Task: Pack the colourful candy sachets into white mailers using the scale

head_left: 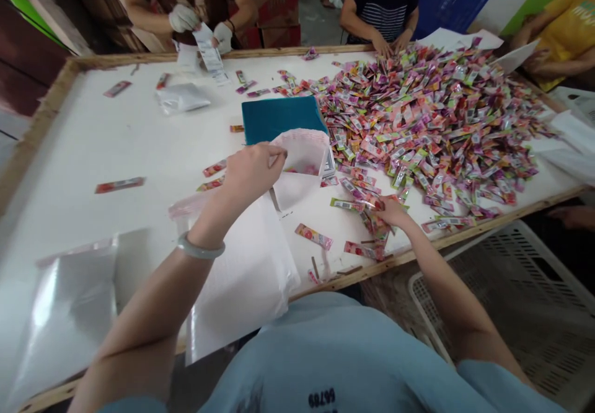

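My left hand (pixel 255 170) is closed in a pinch on the rim of an opened white plastic bag (pixel 297 191). The bag's mouth gapes toward the pile, and a few colourful packets show inside. To the right, near the table's front edge, my right hand (pixel 390 210) has its fingers curled over several small stick packets (pixel 367 205). A large heap of the same pink, purple and green packets (pixel 409 121) lies just beyond that hand. A teal flat board (pixel 283 115) lies behind the bag.
Flat white bags (pixel 237 264) lie before me, with a clear plastic bag (pixel 74 301) at left. Loose packets (pixel 119 185) are scattered about. Wooden edging (pixel 41 121) borders the table. A white crate (pixel 520 301) stands below right. Across sit co-workers, one in white gloves (pixel 183 18).
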Tool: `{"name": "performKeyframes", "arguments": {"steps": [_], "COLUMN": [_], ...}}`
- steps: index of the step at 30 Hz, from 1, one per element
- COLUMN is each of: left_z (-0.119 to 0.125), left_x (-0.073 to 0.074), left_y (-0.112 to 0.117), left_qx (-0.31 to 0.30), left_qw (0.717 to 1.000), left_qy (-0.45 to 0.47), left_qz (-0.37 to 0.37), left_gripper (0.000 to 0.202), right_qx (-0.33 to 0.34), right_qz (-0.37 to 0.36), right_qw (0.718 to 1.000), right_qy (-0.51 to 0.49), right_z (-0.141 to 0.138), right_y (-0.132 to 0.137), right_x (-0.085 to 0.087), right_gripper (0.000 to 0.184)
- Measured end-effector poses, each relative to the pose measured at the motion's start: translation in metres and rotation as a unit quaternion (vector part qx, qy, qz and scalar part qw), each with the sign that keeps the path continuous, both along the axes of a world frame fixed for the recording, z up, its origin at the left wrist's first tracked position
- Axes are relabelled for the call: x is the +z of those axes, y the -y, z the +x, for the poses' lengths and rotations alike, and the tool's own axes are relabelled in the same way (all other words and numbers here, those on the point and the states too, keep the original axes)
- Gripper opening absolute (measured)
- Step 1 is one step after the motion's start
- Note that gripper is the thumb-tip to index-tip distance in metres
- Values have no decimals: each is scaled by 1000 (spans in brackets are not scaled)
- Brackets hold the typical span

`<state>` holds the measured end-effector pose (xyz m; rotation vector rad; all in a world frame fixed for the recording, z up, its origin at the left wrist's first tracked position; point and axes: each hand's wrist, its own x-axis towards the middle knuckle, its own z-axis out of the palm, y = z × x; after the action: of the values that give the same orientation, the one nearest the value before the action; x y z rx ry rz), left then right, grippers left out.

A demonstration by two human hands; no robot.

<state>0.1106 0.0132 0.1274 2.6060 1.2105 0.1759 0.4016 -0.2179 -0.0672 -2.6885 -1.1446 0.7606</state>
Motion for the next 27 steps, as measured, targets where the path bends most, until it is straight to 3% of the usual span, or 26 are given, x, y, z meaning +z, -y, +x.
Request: {"name": "performKeyframes", "arguments": {"steps": [3, 6, 10, 13, 15, 21, 25, 27], "left_z": [-1, -1, 1, 2, 1, 1, 0, -1], "left_x": [-3, -3, -2, -2, -3, -4, -4, -5], "left_y": [-2, -1, 1, 2, 2, 3, 1, 0], "left_qx": [1, 5, 0, -3, -6, -9, -8, -9], "left_qw": [1000, 1000, 1000, 1000, 1000, 1000, 1000, 1000], "left_qy": [12, 24, 4, -17, -17, -3, 3, 5], "left_qz": [-6, -17, -2, 12, 15, 14, 5, 5], "left_gripper": [37, 35, 37, 39, 39, 39, 39, 39], "right_qx": [-19, -1, 81, 115, 119, 30, 89, 126], "right_qz": [14, 39, 40, 19, 15, -4, 32, 57], "right_qw": [1000, 999, 996, 993, 993, 994, 993, 989], "right_qy": [1, -14, -13, 2, 23, 108, 73, 44], "right_z": [14, 8, -40, -77, -88, -89, -115, -114], "right_y": [14, 7, -38, -63, -61, -26, -26, -29], "right_x": [19, 29, 16, 2, -3, -7, -13, -11], "right_gripper": [36, 50, 53, 38, 32, 42, 51, 45]}}
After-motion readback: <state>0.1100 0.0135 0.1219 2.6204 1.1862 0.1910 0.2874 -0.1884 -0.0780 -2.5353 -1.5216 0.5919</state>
